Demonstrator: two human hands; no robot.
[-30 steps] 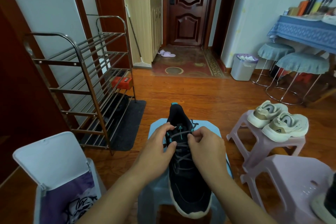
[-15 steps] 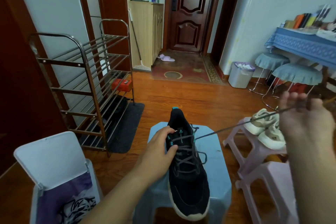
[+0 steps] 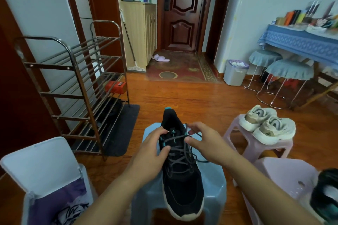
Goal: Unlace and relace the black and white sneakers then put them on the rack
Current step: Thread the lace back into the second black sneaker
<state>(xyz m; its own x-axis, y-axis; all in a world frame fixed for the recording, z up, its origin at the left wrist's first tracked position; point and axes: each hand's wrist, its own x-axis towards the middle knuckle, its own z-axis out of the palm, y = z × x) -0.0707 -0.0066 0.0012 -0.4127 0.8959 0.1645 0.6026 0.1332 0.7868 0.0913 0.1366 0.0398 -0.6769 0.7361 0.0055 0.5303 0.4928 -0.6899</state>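
A black sneaker (image 3: 182,184) with a white sole and grey laces lies on a light blue stool (image 3: 214,186), toe toward me. My left hand (image 3: 153,150) grips the shoe's left side by the upper eyelets. My right hand (image 3: 204,140) is at the right upper eyelets, thumb and forefinger pinching the grey lace (image 3: 180,159). The second black sneaker (image 3: 326,195) sits on a pink stool (image 3: 285,177) at the lower right edge. The metal shoe rack (image 3: 73,86) stands to the left.
A pair of cream sneakers (image 3: 267,124) rests on another pink stool (image 3: 256,147). A white bin with open lid (image 3: 42,173) is at lower left. A dark mat (image 3: 118,129) lies under the rack. Two covered round stools (image 3: 289,71), a grey waste bin (image 3: 235,73) and a blue-clothed table (image 3: 301,42) stand right.
My right hand, which had pulled a lace end far out to the right half a second ago, has come back to the shoe's upper eyelets. My left hand stayed on the shoe.
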